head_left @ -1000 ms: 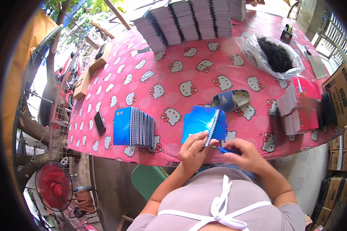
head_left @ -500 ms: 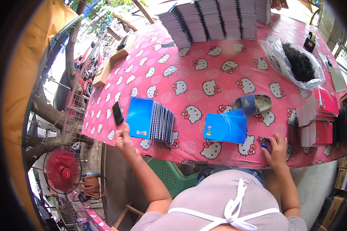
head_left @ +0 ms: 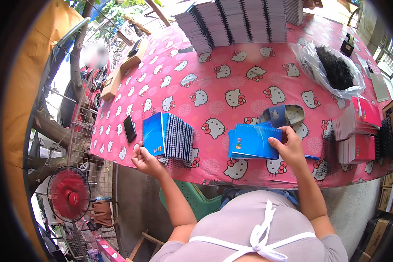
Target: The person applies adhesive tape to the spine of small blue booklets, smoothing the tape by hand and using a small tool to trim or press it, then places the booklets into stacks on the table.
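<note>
The right hand [head_left: 289,150] pinches the right edge of a blue notebook [head_left: 253,142] lying flat on the tabletop [head_left: 231,78]. Left of that notebook stands a fanned stack [head_left: 170,136], spirals up; the left hand [head_left: 145,160], fingers loosely curled, touches its near corner.

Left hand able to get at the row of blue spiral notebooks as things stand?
Probably yes. The left hand sits at the table edge right beside the row of blue spiral notebooks, with nothing between them. The right hand is busy on a separate blue notebook.
</note>
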The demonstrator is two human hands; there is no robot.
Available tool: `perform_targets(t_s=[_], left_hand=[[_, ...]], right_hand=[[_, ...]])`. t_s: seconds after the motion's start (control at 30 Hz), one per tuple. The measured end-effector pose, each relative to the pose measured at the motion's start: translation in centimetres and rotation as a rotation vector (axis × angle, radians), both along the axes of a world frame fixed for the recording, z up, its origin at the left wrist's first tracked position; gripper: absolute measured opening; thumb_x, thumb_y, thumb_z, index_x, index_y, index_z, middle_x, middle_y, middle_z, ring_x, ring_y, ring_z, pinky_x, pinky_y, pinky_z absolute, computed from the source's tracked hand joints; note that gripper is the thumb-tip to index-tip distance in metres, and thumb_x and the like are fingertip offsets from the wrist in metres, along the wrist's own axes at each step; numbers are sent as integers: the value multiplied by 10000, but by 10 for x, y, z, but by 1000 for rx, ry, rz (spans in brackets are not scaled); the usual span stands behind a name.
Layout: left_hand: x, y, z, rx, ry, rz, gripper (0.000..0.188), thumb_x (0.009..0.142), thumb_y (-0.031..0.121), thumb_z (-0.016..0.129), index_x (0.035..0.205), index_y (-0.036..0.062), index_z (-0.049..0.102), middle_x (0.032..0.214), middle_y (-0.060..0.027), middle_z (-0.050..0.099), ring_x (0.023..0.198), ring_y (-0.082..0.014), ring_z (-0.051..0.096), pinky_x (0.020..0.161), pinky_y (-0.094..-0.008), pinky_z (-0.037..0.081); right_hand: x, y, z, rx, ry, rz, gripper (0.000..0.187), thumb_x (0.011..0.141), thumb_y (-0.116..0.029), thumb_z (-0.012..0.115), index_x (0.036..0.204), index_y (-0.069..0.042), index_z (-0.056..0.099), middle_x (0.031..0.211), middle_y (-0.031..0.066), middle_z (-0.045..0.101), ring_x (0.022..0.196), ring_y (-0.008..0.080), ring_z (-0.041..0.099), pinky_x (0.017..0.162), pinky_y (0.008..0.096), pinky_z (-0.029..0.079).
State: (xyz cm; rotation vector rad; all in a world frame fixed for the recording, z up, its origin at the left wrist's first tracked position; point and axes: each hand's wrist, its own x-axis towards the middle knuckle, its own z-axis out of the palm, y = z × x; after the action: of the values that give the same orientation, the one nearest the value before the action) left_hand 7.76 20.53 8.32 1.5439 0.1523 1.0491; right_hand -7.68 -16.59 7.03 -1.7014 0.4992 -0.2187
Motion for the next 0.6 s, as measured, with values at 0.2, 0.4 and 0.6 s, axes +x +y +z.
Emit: perform_targets(t_s=[0.2,0.4,0.6], left_hand=[[-1,5,4,-27,23,-112,136,896,-40,517,1032,-42,508,1085,-200,649,985,-202,622,884,-296,492],[-17,7,38,208,-201,-57,324,880,-26,585,1181,-38,466,1261,-163,520,1103,-189,530,923,-309,478],[-92,-145,62,384,91,-768,667,804,74,697,1393,56,385,1412,-147,427,1307,-282,385,1083,-427,313]], right_hand=[[5,0,9,-186,-25,-26,338,758,-146,760,998,1,572,730,73,610,647,170,571,620,314,480],[-2,-3,12,-552,-283,-126,291,760,-73,761,957,-23,552,785,91,620,715,164,604,637,308,487],[-6,17,29,-167,-372,127,260,818,35,672,929,-29,446,863,129,590,796,229,623,684,320,502]])
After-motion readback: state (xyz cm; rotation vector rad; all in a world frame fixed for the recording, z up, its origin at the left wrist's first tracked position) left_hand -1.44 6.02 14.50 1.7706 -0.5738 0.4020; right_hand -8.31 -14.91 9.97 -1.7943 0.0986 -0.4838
